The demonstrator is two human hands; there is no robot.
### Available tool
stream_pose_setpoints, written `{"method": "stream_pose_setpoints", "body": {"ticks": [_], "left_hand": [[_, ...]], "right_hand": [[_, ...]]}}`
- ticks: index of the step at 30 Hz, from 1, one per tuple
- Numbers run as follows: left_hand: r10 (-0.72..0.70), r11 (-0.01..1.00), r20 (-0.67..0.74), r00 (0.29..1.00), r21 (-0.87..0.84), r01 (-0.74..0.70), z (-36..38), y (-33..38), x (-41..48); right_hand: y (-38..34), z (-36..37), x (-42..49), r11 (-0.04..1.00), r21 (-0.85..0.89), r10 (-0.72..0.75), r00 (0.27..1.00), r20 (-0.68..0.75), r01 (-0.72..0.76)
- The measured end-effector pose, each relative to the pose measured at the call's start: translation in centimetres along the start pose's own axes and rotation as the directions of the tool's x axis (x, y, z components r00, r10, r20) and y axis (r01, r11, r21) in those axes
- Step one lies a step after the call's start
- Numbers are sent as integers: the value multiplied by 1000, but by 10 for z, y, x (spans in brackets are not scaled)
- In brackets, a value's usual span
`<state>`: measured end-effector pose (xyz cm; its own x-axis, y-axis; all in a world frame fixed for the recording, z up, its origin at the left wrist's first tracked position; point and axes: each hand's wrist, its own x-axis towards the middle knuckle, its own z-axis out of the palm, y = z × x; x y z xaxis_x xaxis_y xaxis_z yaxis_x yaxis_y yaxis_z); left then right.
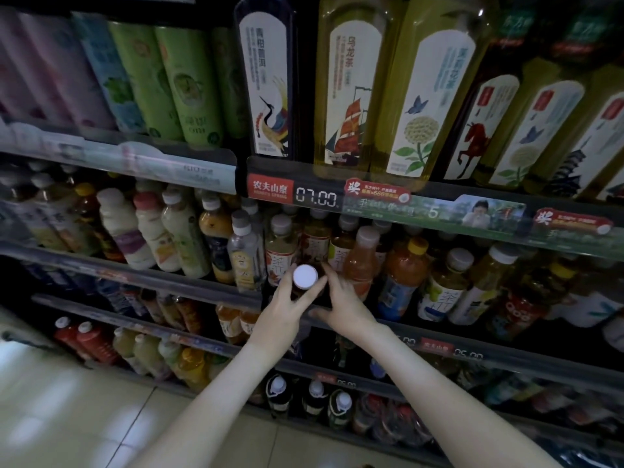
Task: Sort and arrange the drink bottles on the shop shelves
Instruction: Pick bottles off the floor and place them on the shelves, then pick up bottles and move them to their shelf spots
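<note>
Bottle [305, 276] gripped by left hand [287, 307] at the shelf [189, 282] front, right hand [344, 298] released beside it; placement unfinished.

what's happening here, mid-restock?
A person is working at a drinks shelf with bare hands. The left hand grips a dark bottle with a white cap just below the cap, at the front edge of the second shelf. The right hand is open beside it, fingers reaching toward the tea bottles behind. The bottle looks not yet seated in a row.
</note>
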<state>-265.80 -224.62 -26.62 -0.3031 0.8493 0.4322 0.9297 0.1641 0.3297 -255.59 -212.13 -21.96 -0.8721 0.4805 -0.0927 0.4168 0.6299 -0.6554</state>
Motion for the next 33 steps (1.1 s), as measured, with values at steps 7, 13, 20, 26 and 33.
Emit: {"method": "stream_pose_setpoints", "body": {"ticks": [7,13,20,26,33], "left_hand": [[-78,995,2,997,61,78,-22,27,14],[-10,959,94,996,283,-17,-13,40,15],[-11,964,35,999,267,1,-17,33,20],[-326,941,-19,945,-100,323,-47,45,15],[-191,948,-66,979,-272,167,-94,89,21]], "right_hand": [[18,-9,-11,946,-322,-150,910,-386,20],[36,-38,-21,964,-257,-53,896,-441,-69],[37,-35,-37,975,-217,-115,928,-356,38],[39,-38,-38,994,89,-40,963,-266,66],[15,-35,-54,932,280,-184,966,-182,230]]}}
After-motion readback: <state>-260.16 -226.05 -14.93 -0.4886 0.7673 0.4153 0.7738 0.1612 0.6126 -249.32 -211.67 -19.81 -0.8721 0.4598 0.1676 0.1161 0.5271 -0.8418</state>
